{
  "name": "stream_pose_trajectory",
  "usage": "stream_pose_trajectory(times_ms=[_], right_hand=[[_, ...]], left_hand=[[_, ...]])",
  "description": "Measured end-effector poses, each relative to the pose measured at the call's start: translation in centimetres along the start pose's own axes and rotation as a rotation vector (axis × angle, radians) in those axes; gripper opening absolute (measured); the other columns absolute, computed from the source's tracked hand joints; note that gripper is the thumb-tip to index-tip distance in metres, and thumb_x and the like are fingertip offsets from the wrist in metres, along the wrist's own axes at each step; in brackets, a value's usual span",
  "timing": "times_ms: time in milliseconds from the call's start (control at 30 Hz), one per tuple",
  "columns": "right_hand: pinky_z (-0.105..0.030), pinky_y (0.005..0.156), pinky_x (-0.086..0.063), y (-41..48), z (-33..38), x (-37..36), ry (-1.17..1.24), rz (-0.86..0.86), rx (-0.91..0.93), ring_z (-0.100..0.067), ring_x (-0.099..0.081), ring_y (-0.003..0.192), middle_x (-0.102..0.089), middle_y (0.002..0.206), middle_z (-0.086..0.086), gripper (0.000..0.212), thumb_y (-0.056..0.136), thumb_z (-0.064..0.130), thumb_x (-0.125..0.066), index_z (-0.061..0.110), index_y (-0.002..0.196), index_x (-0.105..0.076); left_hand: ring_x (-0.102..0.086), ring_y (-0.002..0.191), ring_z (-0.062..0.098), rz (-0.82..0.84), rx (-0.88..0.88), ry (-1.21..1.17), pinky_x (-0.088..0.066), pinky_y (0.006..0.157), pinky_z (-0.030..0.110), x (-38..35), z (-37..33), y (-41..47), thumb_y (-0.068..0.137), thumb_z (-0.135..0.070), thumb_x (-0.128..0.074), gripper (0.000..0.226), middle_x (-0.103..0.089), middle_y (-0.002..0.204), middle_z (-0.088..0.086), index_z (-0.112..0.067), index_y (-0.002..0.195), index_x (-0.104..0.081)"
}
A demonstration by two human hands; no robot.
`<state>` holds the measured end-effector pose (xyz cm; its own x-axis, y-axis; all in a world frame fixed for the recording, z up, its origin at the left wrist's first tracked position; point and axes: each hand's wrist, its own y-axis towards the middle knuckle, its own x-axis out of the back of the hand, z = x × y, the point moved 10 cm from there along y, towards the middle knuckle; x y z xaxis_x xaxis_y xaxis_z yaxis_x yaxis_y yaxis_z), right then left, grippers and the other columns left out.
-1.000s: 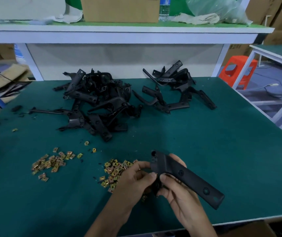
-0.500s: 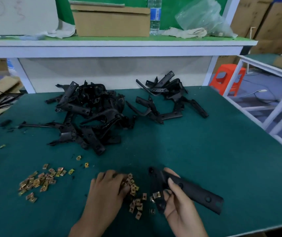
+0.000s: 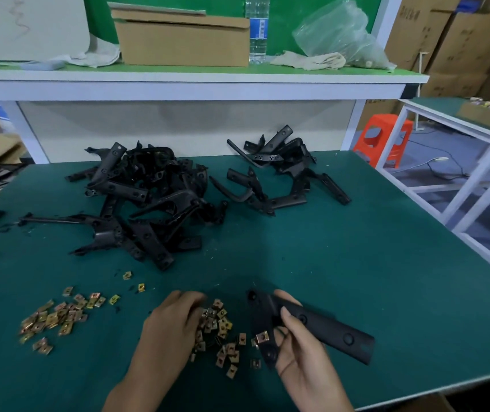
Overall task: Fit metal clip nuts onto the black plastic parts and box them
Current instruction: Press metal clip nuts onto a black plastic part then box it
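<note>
The right hand [image 3: 300, 349] gripped a black part [image 3: 327, 325], thumb on top and fingers wrapped under it. The part's long arm pointed away from that hand, out to the right. Its short leg hung down in front of the palm. One clip nut [image 3: 263, 337] sat on the edge of that short leg, on the side that faced the left hand [image 3: 172, 325].

The left hand lay just beside the right one, to its left, with its fingers curled down into a pile of clip nuts [image 3: 220, 325]. The fingertips were hidden in the pile, so I could not tell if they had pinched a nut. The pile lay between the two hands, touching the left fingers and close to the short leg.

I think the next nut had only a short way to go: from the left fingers straight across to the right, onto the part. The left hand was the nearer one to the nuts. A second pile [image 3: 56, 316] lay farther off to its left, and the heap of black parts [image 3: 148, 203] lay well beyond both hands
</note>
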<state>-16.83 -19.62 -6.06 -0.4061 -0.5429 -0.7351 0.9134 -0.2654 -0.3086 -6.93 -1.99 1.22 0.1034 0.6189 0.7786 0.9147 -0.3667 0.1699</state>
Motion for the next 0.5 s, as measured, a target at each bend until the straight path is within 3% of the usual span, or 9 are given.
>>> stream_pose_trajectory(times_ms=[167,333,500], right_hand=[[-0.037,0.07,-0.062,-0.1,0.0,0.1,-0.011,0.006,0.01,-0.03,-0.074,0.098,-0.069,0.126,-0.02,0.042,0.087,0.015,-0.063,0.015,0.129,-0.067],[-0.035,0.068,-0.062,-0.2,0.0,-0.1,-0.037,0.016,0.009,-0.029,-0.074,0.095,-0.07,0.125,-0.02,0.04,0.088,0.016,-0.061,0.017,0.128,-0.068],[-0.035,0.069,-0.062,-0.2,0.0,-0.1,-0.045,0.009,0.01,-0.028,-0.075,0.094,-0.07,0.123,-0.02,0.034,0.089,0.017,-0.061,0.019,0.121,-0.073]], left_hand=[[-0.059,0.086,-0.017,-0.046,0.065,-0.103,-0.041,0.071,-0.001,1.4,0.9,-0.7,0.093,-0.019,-0.07,0.018,-0.068,0.094,-0.025,-0.027,0.108,-0.072],[-0.059,0.085,-0.012,-0.037,0.105,-0.092,-0.041,0.07,0.003,1.6,1.7,-1.2,0.092,-0.027,-0.07,0.014,-0.067,0.094,-0.022,-0.03,0.107,-0.071],[-0.061,0.08,-0.008,-0.01,0.188,-0.222,-0.044,0.061,0.009,1.4,2.3,-1.6,0.088,-0.042,-0.071,0.005,-0.069,0.081,-0.015,-0.038,0.089,-0.072]])
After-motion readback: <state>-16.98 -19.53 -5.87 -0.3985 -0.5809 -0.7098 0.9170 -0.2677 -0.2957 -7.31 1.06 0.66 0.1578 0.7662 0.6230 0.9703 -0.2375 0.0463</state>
